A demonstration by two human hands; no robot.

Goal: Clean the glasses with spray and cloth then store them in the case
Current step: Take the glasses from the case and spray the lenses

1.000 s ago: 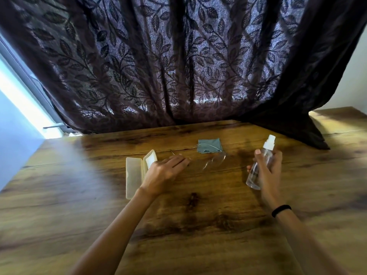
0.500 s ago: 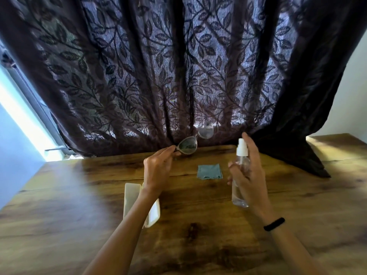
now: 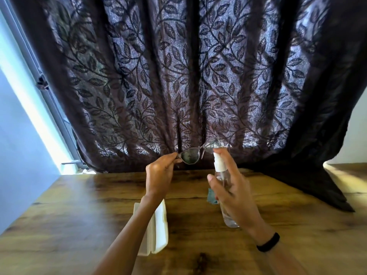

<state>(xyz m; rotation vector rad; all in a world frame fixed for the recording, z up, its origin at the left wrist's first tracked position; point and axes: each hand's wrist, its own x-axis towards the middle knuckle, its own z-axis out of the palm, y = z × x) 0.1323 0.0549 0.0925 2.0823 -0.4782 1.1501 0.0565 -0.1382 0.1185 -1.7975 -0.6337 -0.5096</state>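
My left hand (image 3: 158,175) pinches the left end of the clear-framed glasses (image 3: 190,154) and holds them up in the air before the curtain. My right hand (image 3: 232,191) grips a clear spray bottle (image 3: 224,187) with a white nozzle, forefinger on top of the pump, nozzle close to the right lens. The cream glasses case (image 3: 159,229) lies open on the wooden table (image 3: 79,225), partly under my left forearm. Only a corner of the blue-grey cloth (image 3: 211,197) shows behind the bottle and hand.
A dark leaf-patterned curtain (image 3: 198,76) hangs along the table's far edge and drapes onto it at the right. A bright window frame (image 3: 39,86) runs down the left. A black band is on my right wrist.
My left hand lifted the glasses off the table and raised them. My right hand brought the spray bottle up and left until its nozzle reached the right lens, finger now on the pump.
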